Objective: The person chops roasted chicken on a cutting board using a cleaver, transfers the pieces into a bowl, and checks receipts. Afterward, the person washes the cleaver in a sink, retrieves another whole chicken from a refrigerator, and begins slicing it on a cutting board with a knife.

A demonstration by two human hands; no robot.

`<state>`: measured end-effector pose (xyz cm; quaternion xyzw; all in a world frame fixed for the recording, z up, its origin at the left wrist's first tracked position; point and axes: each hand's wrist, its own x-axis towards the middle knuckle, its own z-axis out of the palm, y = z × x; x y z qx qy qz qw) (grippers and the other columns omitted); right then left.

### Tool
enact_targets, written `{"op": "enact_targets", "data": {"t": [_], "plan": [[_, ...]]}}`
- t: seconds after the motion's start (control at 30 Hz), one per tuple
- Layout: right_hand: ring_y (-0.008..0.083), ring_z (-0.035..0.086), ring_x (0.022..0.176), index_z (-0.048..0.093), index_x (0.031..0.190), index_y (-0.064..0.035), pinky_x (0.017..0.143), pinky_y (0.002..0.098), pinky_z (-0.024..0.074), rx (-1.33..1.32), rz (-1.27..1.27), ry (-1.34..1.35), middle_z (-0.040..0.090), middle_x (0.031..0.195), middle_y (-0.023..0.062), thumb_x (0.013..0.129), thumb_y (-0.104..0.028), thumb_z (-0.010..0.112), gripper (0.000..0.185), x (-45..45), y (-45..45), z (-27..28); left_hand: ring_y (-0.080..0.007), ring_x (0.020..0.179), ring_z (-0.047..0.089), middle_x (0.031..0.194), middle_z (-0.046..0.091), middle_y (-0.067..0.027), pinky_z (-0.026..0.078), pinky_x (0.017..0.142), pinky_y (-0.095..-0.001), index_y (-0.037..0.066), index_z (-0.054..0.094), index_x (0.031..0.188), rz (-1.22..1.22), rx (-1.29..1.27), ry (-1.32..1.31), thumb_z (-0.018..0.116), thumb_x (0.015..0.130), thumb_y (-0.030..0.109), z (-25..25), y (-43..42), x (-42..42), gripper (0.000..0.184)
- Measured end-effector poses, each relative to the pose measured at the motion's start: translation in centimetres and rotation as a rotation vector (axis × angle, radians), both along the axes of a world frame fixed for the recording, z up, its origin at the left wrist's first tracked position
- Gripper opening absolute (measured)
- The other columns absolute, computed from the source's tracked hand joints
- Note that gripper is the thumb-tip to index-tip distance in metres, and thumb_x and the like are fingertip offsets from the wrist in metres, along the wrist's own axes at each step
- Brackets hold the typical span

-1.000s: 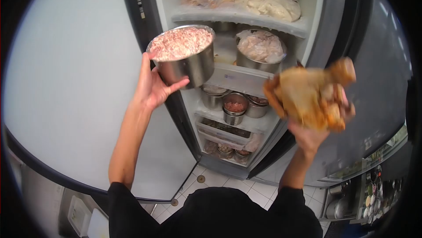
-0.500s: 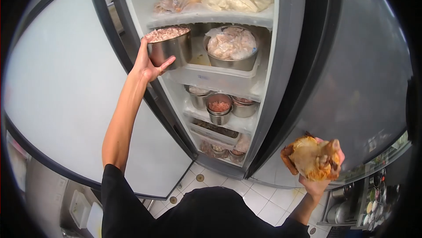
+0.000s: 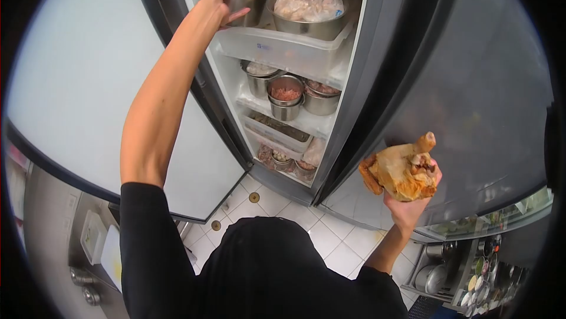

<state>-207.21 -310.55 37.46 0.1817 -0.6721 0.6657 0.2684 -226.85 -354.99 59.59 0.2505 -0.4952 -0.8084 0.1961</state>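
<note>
My left hand (image 3: 221, 5) reaches up into the open fridge, wrapped round the near left side of a steel pot (image 3: 249, 2). Pale pink minced meat shows at the pot's rim, mostly hidden by the hand. Beside it on the same shelf, a steel bowl (image 3: 306, 25) holds a plastic bag of pale meat (image 3: 309, 4); both stand in or over a clear plastic bin (image 3: 277, 51). Down at the right, away from the fridge's opening, my right hand (image 3: 408, 204) grips a browned cooked chicken (image 3: 401, 169) from below, its leg bone pointing up.
Lower shelves hold several steel pots, among them one with pink meat (image 3: 286, 98), and a tray (image 3: 278, 130). The fridge door (image 3: 76, 83) stands open at the left; a closed grey door (image 3: 471, 95) is at the right. Condiment containers (image 3: 484, 272) line the lower right.
My left hand and the steel pot have moved deeper into the shelf. The chicken has tilted in my right hand. The view has dipped, so the top shelf's bags are out of frame.
</note>
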Motion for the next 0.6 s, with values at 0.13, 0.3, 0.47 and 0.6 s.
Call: {"op": "enact_targets", "data": {"t": [0.13, 0.3, 0.47, 0.6], "plan": [[0.0223, 0.053, 0.123, 0.036, 0.141, -0.0076, 0.107, 0.0375, 0.0443, -0.015, 0.032, -0.063, 0.048, 0.129, 0.0087, 0.055, -0.005, 0.083, 0.098, 0.4, -0.4, -0.4, -0.0462, 0.136, 0.03, 0.15, 0.036, -0.0154, 0.063, 0.088, -0.0485, 0.019, 0.052, 0.136, -0.072, -0.116, -0.008, 0.076, 0.073, 0.048, 0.2, 0.5, -1.8, 0.073], [0.0235, 0.052, 0.123, 0.037, 0.14, -0.0076, 0.108, 0.038, 0.0428, -0.025, 0.059, -0.089, 0.046, 0.131, 0.01, 0.054, -0.005, 0.082, 0.097, 1.0, -0.2, -1.7, -0.0376, 0.096, 0.069, 0.147, 0.045, -0.0104, 0.031, 0.118, -0.0511, 0.019, 0.054, 0.133, 0.052, 0.01, 0.006, 0.075, 0.072, 0.051, -0.2, 0.8, -5.1, 0.073], [0.0248, 0.051, 0.125, 0.037, 0.139, -0.0073, 0.108, 0.0385, 0.0425, -0.012, 0.043, -0.134, 0.045, 0.132, 0.0106, 0.052, -0.005, 0.08, 0.097, 2.3, 0.4, -1.8, -0.0425, 0.134, 0.043, 0.15, 0.04, -0.0136, 0.053, 0.105, -0.0487, 0.014, 0.054, 0.136, 0.032, 0.028, -0.038, 0.075, 0.076, 0.053, 0.3, 1.6, -4.3, 0.075], [0.0252, 0.052, 0.124, 0.038, 0.139, -0.0069, 0.108, 0.0382, 0.0428, -0.03, 0.044, -0.127, 0.046, 0.133, 0.0108, 0.052, -0.006, 0.079, 0.097, 3.2, 0.6, -1.6, -0.0391, 0.134, 0.042, 0.146, 0.044, -0.01, 0.063, 0.087, -0.0455, 0.014, 0.054, 0.135, -0.012, -0.015, 0.029, 0.074, 0.081, 0.049, -0.7, 1.1, -4.9, 0.068]]}}
